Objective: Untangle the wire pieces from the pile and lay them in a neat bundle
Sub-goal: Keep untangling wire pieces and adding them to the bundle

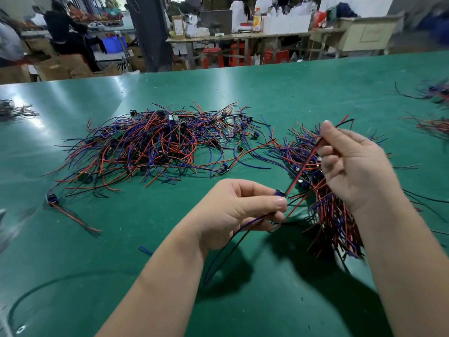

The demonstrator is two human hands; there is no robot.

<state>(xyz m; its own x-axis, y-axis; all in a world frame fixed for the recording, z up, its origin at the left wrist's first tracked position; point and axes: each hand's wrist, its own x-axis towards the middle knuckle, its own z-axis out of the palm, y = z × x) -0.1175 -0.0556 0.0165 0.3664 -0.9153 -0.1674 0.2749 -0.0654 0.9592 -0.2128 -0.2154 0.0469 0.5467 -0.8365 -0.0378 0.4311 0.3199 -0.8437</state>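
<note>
Both hands are up on one wire piece, held above the green table. The left hand has its fingers curled in tight, thumb against forefinger, pinching the small blue connector on the piece, and blue and black leads trail down from that grip toward the table. The right hand is higher and off to the right, its fingers curled round the red and black leads, whose tips poke out past the fingertips. That pair runs straight and taut between the two hands. The tangled pile sits mid-table, well apart beyond the left hand, a sprawl of red, blue and black loops dotted with more little connectors. The sorted bundle lies just under the right wrist, its strands running roughly one way. My read is that this stuff weighs next to nothing. It is thin, floppy and springy enough to hold a curve and snag its neighbours, so a hard tug looks risky where the leads meet the connector. The connector body looks like the safest hold, with the other hand sliding along the leads to straighten them. The piece seems about ready to go down beside the bundle, connector end lined up with the rest.
</note>
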